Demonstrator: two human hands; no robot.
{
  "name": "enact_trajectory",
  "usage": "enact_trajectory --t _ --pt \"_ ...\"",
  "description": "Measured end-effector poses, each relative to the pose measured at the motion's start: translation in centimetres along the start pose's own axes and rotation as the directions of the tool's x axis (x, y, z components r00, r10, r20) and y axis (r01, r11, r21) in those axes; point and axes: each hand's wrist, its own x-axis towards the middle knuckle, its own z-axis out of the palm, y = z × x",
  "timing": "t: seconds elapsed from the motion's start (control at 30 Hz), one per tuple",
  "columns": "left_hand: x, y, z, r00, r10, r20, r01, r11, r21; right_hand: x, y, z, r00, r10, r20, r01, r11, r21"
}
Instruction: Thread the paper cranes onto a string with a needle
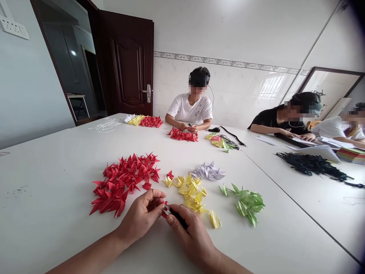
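Observation:
My left hand (141,215) pinches a small red folded paper piece (164,214), mostly hidden by the fingers. My right hand (191,232) is closed around a black-handled tool (178,217) whose metal tip touches the red piece. Left of my hands lies a big pile of red paper cranes (128,173). Beyond my right hand are yellow cranes (191,190), with pale lilac ones (208,171) behind them. Green cranes (249,203) lie farther right.
Across the white table (57,167) a person in white (194,108) works beside red cranes (183,134). Black cords (312,163) and papers lie at the right, near a person in black (273,120) and another person (332,127).

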Motion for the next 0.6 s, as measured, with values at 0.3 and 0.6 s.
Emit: enact_trajectory --t 0.3,0.6 --pt "-0.23 0.09 -0.12 1.0 -0.003 -0.013 0.003 1.0 -0.01 -0.03 0.37 -0.24 0.999 0.036 0.023 -0.034 0.996 -0.083" --pt "-0.33 0.75 -0.14 1.0 -0.02 0.0 0.02 1.0 -0.013 0.25 0.34 -0.83 0.997 0.065 0.029 -0.058 0.981 -0.184"
